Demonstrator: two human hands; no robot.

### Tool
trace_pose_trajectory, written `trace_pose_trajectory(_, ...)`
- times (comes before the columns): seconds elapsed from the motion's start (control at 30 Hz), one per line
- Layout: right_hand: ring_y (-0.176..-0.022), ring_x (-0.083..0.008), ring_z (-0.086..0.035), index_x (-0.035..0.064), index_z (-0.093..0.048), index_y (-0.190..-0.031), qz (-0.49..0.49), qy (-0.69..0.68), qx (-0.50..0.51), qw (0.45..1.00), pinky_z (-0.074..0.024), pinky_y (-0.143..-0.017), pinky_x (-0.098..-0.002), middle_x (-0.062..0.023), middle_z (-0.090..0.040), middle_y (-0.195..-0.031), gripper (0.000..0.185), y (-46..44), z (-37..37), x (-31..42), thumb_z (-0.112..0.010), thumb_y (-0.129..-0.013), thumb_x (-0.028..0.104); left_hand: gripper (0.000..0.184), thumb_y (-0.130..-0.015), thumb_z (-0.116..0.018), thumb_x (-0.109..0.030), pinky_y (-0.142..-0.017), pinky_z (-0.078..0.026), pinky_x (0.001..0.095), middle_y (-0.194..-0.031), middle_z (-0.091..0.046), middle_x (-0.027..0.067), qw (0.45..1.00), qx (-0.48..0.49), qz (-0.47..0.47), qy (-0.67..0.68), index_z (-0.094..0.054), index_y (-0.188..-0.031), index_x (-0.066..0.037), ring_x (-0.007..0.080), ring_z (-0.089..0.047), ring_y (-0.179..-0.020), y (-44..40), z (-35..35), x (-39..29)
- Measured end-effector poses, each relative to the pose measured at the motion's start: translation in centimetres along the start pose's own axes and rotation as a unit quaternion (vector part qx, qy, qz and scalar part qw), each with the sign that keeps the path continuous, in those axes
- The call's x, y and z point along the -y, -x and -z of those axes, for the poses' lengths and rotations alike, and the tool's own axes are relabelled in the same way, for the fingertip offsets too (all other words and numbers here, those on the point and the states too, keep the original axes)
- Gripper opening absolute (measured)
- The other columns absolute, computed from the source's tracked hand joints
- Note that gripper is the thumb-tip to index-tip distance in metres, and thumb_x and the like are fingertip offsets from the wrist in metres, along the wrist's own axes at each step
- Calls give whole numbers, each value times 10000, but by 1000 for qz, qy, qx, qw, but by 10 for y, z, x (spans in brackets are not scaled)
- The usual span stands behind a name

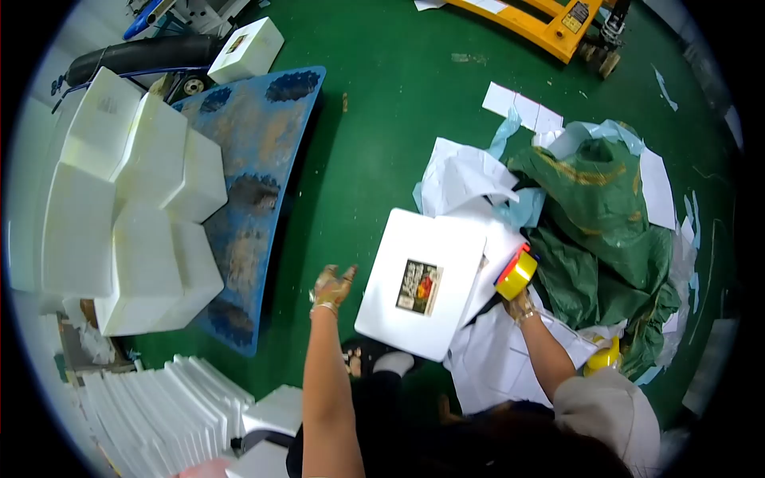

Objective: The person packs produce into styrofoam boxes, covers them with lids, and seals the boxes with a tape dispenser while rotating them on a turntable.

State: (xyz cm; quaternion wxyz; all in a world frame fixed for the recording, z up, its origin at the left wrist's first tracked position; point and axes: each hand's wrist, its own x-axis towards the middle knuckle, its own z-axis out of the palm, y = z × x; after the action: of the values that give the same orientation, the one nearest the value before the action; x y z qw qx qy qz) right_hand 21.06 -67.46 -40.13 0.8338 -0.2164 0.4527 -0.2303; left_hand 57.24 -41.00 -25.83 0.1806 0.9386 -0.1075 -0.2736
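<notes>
In front of me is a white foam box (pixel 470 243) with a printed label (pixel 420 287) on its upper face. My left hand (pixel 332 287) hovers beside the box's left side, fingers spread and holding nothing. On the other side, my right hand (pixel 519 305) grips a tape dispenser (pixel 516 272) with a yellow roll and a red part. Its fingers are partly hidden behind the dispenser. Both hands seem to wear thin, see-through gloves.
White foam boxes (pixel 151 159) are stacked on a blue pallet (pixel 291 143) at left. Foam lids (pixel 167 406) stand in a row at lower left. Green sacking (pixel 590 207) and white sheets (pixel 510 358) lie at right. A yellow pallet jack (pixel 550 32) stands at the back.
</notes>
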Motion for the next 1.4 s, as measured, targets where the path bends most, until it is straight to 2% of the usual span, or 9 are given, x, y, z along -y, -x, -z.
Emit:
trace_pose_trajectory(0.17, -1112, -165, -533, 170, -467, -1286, 1, -26, -21, 999, -411, -996, -316, 1, -558, -1227, 402, -20, 12, -16, -537, -934, 353, 796, -821, -582, -606, -1030, -372, 374, -1295, -526, 239, 985, 98, 85, 114, -490, -1297, 25, 346, -487, -1233, -54, -42, -12)
trace_pose_trajectory(0.37, -1156, -161, -495, 191, -463, -1290, -45, -95, -23, 994, -368, -1041, -320, 7, -540, -1250, 379, -26, 25, -36, -494, -955, 364, 968, -656, -719, -613, -1023, -388, 365, -1306, -526, 215, 957, 264, -46, 107, -444, -1353, -1, 329, -520, -1184, -17, -76, 24)
trace_pose_trajectory(0.63, -1232, -230, -420, 170, -494, -1254, -75, -9, 163, 984, -333, -1064, -382, -63, -459, -1327, 382, 27, -71, 32, -500, -931, 376, 918, -641, -793, -507, -1014, -391, 363, -1294, -540, 186, 877, 339, -5, 341, -472, -1333, 2, 288, -522, -1185, 104, 68, -40)
trace_pose_trajectory(0.8, -1283, -290, -367, 147, -522, -1222, -115, 54, 422, 898, -315, -1070, -432, -123, -396, -1384, 394, 153, -217, 52, -518, -906, 383, 812, -632, -848, -397, -803, -509, 316, -1053, -635, 202, 913, 134, -144, 358, -520, -1182, 102, 248, -617, -937, 247, 222, -38)
trace_pose_trajectory(0.97, -1334, -349, -314, 124, -549, -1190, -172, 4, 689, 704, -297, -1076, -483, -182, -333, -1442, 407, 354, -309, 49, -536, -881, 389, 679, -737, -700, -421, -871, -472, 335, -1101, -624, 175, 945, -209, -60, 244, -542, -1188, 61, 252, -599, -998, 524, 287, 64)
trace_pose_trajectory(1.07, -1365, -385, -282, 111, -566, -1171, -220, -27, 776, 591, -287, -1079, -513, -218, -296, -1476, 416, 469, -330, 29, -546, -866, 394, 645, -807, -593, -454, -925, -450, 350, -1141, -614, 167, 860, -426, 149, 238, -550, -1199, 57, 258, -589, -1040, 745, 235, 178)
trace_pose_trajectory(1.23, -1234, -387, -488, 127, -504, -1279, -311, 116, 704, 629, -400, -1009, -470, -260, -461, -1356, 473, 557, -305, -39, -595, -841, 283, 647, -925, -415, -509, -1014, -413, 374, -1208, -599, 155, 599, -683, 239, 343, -564, -1218, 49, 267, -571, -1111, 1050, -23, 372)
trace_pose_trajectory(1.3, -1183, -382, -530, 116, -490, -1292, -328, 153, 697, 619, -434, -977, -458, -260, -499, -1312, 493, 548, -298, -71, -602, -836, 265, 548, -929, -475, -400, -962, -460, 365, -1160, -628, 132, 489, -734, 234, 408, -534, -1253, 38, 237, -600, -1063, 1023, -56, 320)
trace_pose_trajectory(1.4, -1080, -379, -595, 95, -466, -1315, -305, 215, 680, 630, -503, -910, -439, -263, -559, -1220, 531, 545, -289, -101, -617, -863, 330, 500, -817, -677, -277, -849, -523, 364, -1089, -652, 136, 354, -654, 352, 568, -576, -1197, 32, 230, -646, -937, 1019, -127, 420)
